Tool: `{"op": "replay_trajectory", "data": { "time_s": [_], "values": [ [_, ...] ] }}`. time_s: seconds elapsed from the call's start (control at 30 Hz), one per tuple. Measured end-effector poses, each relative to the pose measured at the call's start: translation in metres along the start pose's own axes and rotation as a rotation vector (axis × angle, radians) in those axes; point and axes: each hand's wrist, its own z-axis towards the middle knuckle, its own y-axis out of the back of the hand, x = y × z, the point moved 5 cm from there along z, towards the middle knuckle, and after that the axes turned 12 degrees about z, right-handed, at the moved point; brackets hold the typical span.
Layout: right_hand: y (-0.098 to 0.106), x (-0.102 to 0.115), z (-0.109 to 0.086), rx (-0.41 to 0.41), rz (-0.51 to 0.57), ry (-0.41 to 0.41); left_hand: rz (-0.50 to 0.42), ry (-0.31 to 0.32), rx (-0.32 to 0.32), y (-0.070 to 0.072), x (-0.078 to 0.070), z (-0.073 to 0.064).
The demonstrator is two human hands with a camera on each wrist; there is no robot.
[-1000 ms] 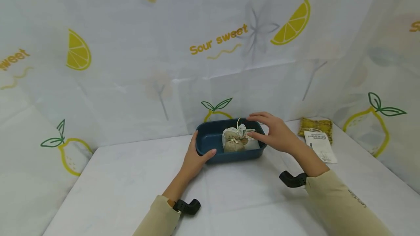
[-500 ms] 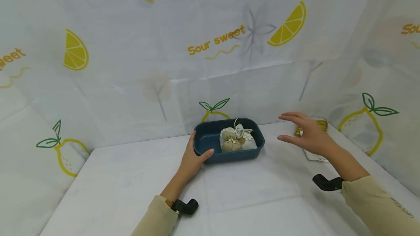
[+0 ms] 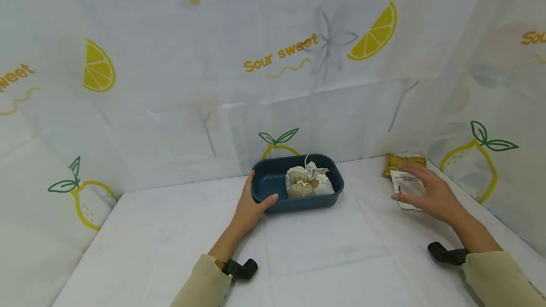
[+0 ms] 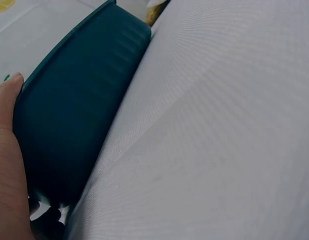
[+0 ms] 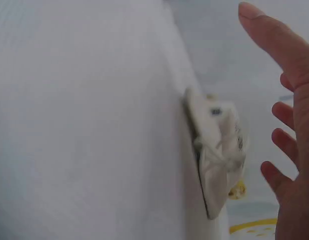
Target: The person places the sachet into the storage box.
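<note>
A dark blue plastic tub (image 3: 269, 186) rests on the cloth near the back wall. My left hand (image 3: 247, 208) grips its left end, thumb over the near rim; the left wrist view shows the thumb along the tub's side (image 4: 79, 100). Inside, toward the right, sit a small tan drawstring sachet (image 3: 301, 190) and a white sachet (image 3: 326, 186) with a daisy. My right hand (image 3: 436, 197), fingers spread and holding nothing, hovers over a printed white drawstring pouch (image 3: 402, 183), partly covering it. In the right wrist view the pouch (image 5: 212, 155) lies beyond the spread fingers.
Behind the white pouch lies a gold-yellow patterned pouch (image 3: 392, 162), close to the back right corner. White cloth covers the table (image 3: 170, 231). Lemon-printed sheeting (image 3: 170, 84) hangs along the back and both sides.
My right hand has left the tub, moving right, then down over the white pouch. The left hand keeps its grip on the tub, and the sachets stay inside.
</note>
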Motion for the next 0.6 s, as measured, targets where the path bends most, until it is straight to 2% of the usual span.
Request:
{"op": "replay_trajectory", "data": {
  "time_s": [0.2,0.43,0.6],
  "values": [
    [-0.003,-0.029,-0.009,-0.011,0.012,0.041,0.000,-0.001,0.004,-0.002,0.001,-0.001],
    [-0.013,-0.050,-0.012,0.084,0.012,-0.069,0.002,-0.012,0.003,-0.001,0.002,0.001],
    [-0.014,-0.052,-0.014,0.084,-0.047,-0.077,0.001,-0.017,0.002,-0.002,0.003,0.002]
  ]
}}
